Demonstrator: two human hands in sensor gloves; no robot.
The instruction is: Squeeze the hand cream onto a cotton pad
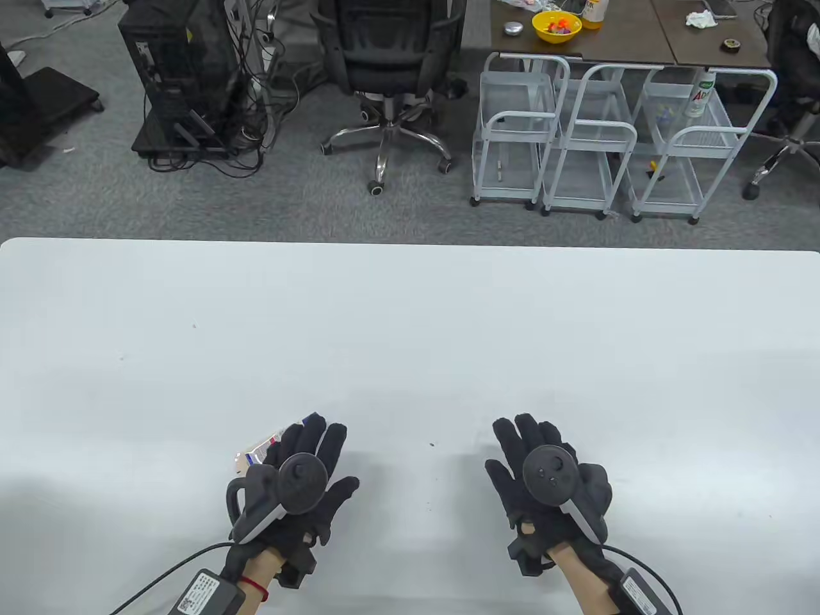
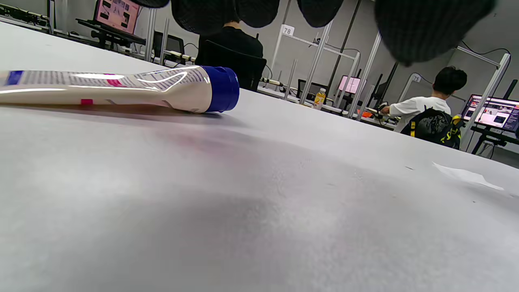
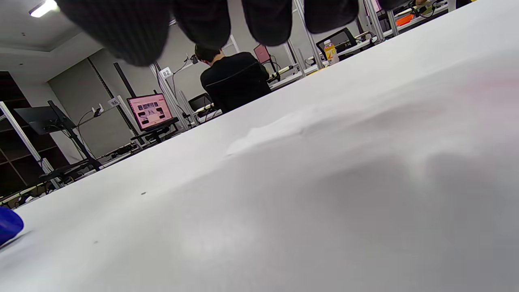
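**Both gloved hands hover flat above the table, tube under the left, pad under the right**

The left hand (image 1: 301,477) hangs palm down over the white table (image 1: 410,333), fingers (image 2: 421,28) stretched forward and loosely spread, gripping nothing. The hand cream tube (image 2: 121,87) lies on its side on the table beneath those fingers, its blue cap (image 2: 222,88) on, its flat end poking out past the hand's left edge (image 1: 259,448); the fingertips hang above it and do not touch it. To the right, well apart, the right hand (image 1: 551,477) is also palm down, fingers (image 3: 121,28) extended and spread, holding nothing. The thin white cotton pad (image 3: 267,132) lies flat on the table just ahead of and below those fingertips, untouched.
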